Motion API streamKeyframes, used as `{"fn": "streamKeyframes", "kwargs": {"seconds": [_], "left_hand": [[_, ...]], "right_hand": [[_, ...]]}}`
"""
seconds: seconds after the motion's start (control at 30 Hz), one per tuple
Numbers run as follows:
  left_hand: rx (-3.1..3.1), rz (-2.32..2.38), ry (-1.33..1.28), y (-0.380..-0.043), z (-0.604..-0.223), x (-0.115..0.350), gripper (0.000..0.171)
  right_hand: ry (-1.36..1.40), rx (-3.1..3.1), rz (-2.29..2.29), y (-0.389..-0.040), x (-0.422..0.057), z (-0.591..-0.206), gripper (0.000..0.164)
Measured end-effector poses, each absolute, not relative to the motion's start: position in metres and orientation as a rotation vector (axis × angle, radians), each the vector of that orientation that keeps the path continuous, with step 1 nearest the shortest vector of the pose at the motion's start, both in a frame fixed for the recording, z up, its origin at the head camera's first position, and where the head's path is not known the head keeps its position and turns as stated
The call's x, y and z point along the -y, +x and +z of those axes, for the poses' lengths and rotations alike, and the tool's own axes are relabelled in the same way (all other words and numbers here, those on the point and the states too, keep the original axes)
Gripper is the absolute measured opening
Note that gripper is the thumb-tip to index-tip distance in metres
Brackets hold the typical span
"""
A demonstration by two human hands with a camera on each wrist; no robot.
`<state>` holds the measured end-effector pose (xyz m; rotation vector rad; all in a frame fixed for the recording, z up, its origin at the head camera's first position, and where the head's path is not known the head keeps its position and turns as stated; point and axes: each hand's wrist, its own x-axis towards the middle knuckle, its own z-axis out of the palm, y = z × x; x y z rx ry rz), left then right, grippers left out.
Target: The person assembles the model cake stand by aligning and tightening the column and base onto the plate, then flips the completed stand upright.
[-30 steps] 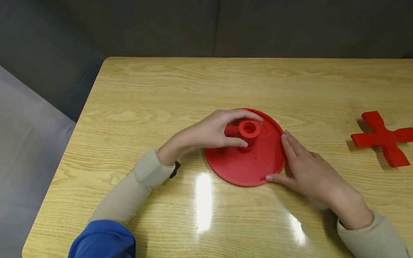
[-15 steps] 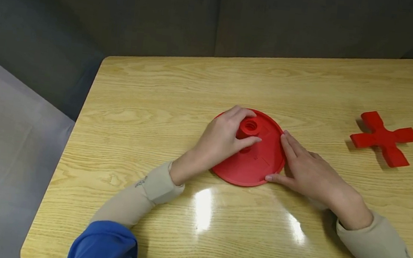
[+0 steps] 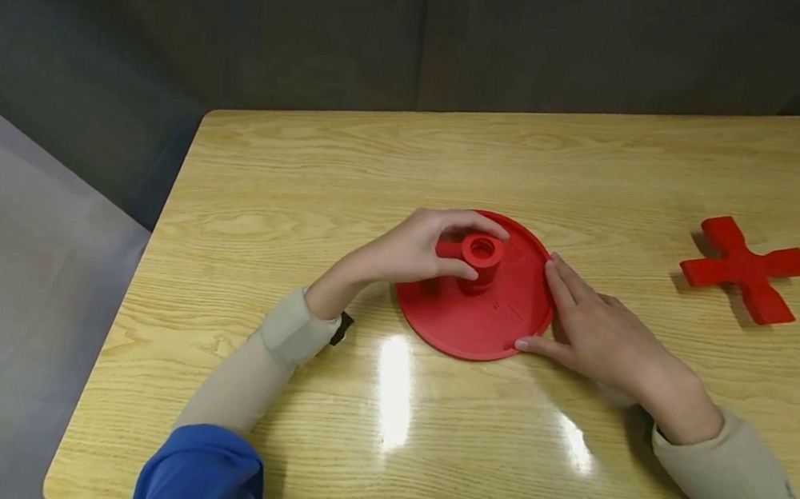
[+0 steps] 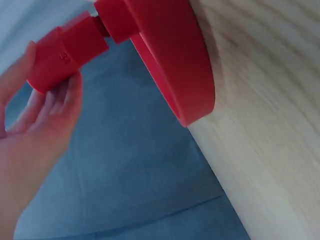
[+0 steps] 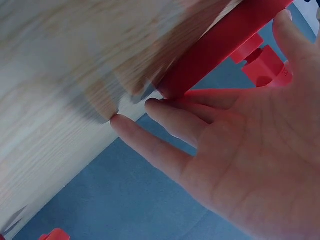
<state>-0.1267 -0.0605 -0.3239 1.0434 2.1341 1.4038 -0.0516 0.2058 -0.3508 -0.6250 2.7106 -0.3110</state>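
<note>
A red round disc [image 3: 467, 332] with a raised rim lies on the table, and a short red post stands up from it. On that post sits a red hollow cylindrical piece [image 3: 483, 267], its ringed opening facing up. My left hand [image 3: 406, 248] grips this piece from the left, thumb on the near side and fingers on the far side. In the left wrist view a narrow neck shows between the cylindrical piece [image 4: 62, 56] and the part below it. My right hand [image 3: 598, 333] presses the disc's right rim with thumb and nearly straight fingers; some fingertips touch the table [image 5: 50, 110].
A red four-armed cross piece [image 3: 747, 268] lies on the right of the wooden table [image 3: 290, 191]. A dark partition [image 3: 421, 35] stands behind the table's back edge.
My left hand turned round the cylindrical piece, wrist swinging right half a second ago, and is now back at its earlier angle. The right hand and disc have stayed put.
</note>
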Motion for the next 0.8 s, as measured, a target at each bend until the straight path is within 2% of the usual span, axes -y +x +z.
{"fn": "streamKeyframes", "kwargs": {"seconds": [0.3, 0.4, 0.57, 0.63, 0.8], "left_hand": [[-2.003, 1.374, 1.168, -0.134, -0.326, 0.063, 0.047], [-2.042, 1.424, 1.130, -0.129, -0.325, 0.063, 0.053], [-2.436, 1.389, 0.905, -0.109, -0.319, 0.053, 0.064], [-2.600, 1.320, 0.838, -0.100, -0.320, 0.045, 0.064], [-2.776, 1.185, 0.866, -0.093, -0.324, 0.035, 0.056]], "right_hand": [[-0.618, -2.709, -0.309, -0.051, -0.205, -0.352, 0.111], [-0.628, -2.710, -0.314, -0.051, -0.205, -0.351, 0.111], [-0.643, -2.715, -0.320, -0.050, -0.207, -0.350, 0.112], [-0.642, -2.718, -0.316, -0.050, -0.208, -0.350, 0.112], [-0.652, -2.731, -0.324, -0.050, -0.208, -0.351, 0.111]]}}
